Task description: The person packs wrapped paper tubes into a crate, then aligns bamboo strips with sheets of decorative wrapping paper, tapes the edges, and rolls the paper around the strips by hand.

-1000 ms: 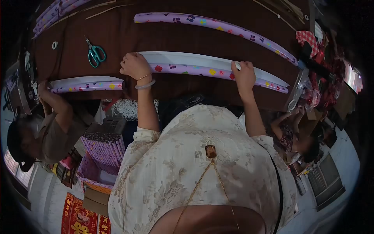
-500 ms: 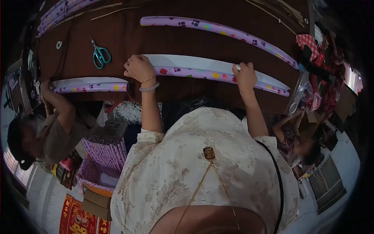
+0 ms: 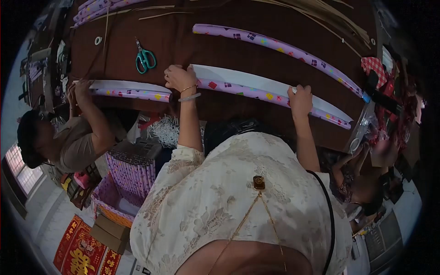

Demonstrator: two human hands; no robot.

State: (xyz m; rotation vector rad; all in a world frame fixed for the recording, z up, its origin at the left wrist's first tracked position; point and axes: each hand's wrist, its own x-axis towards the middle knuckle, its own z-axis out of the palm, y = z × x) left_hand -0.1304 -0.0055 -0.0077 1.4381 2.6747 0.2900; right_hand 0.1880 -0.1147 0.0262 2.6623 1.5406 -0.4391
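A long roll of lilac patterned paper (image 3: pixel 250 92) lies across the brown table with a white strip of its underside showing along the far side. My left hand (image 3: pixel 180 78), with a bangle at the wrist, grips the roll's left end, fingers curled. Farther right, my right hand (image 3: pixel 300 101) holds the white edge and the roll between thumb and fingers. Beyond them rests a second lilac roll (image 3: pixel 279 46). Teal-handled scissors (image 3: pixel 145 59) lie to the left of my left hand.
At left a co-worker (image 3: pixel 78 133) handles another lilac roll (image 3: pixel 133 94). A further person (image 3: pixel 362 183) is at right. A tape ring (image 3: pixel 98 41), thin strips (image 3: pixel 321 18) and more rolls (image 3: pixel 91 11) lie on the table (image 3: pixel 114 59). A lilac basket (image 3: pixel 107 195) stands below.
The whole view has shifted, so table items appear farther right. Both my hands keep hold of the paper roll. The co-worker at left still holds the other roll.
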